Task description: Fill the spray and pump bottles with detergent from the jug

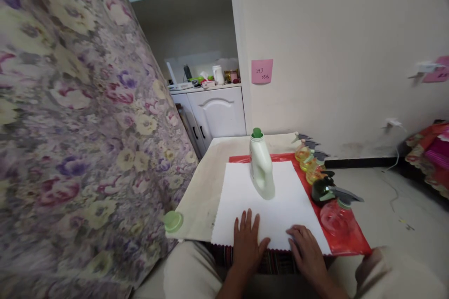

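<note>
My left hand (248, 239) lies flat, fingers spread, on the near edge of a white sheet (277, 196) that covers a small table (203, 187). My right hand (306, 248) rests beside it on the same edge, its fingers curled downward onto the sheet, nothing visible in them. A pale green detergent bottle (261, 169) with a green cap stands upright on the far half of the sheet, apart from both hands. A row of several spray bottles (317, 170), yellow, dark green and red, lines the sheet's right side on a red mat (351, 238).
A small green lid (173, 221) sits at the table's near left corner. A flowered curtain (80, 126) hangs close on the left. Behind stand a white cabinet (217, 112) with cluttered top, a wall with a pink note (262, 71), and a colourful bundle (430, 154) at the far right.
</note>
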Demonstrator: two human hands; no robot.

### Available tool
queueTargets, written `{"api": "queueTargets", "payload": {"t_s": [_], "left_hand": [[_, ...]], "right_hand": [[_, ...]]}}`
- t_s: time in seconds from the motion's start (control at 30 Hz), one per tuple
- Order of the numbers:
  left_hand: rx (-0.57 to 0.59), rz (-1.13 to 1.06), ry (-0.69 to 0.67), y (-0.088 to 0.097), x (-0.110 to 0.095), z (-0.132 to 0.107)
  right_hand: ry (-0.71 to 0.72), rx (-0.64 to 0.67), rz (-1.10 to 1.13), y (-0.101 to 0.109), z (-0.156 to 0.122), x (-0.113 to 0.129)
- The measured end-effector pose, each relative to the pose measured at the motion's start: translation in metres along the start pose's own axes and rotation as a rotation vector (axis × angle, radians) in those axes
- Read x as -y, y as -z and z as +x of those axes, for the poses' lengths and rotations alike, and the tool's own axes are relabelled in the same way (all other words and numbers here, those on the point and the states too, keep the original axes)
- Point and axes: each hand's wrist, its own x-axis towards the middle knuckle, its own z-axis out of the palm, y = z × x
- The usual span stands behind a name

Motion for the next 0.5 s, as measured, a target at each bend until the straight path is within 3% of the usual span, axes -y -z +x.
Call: {"api": "queueTargets", "payload": {"t_s": [0.5], "left_hand": [[0.02,-0.02,0.0,-0.0016,-0.004,0.0001]], "right_hand": [[-0.014,0.009,-0.022,0.0025,0.0015,0.003]]}}
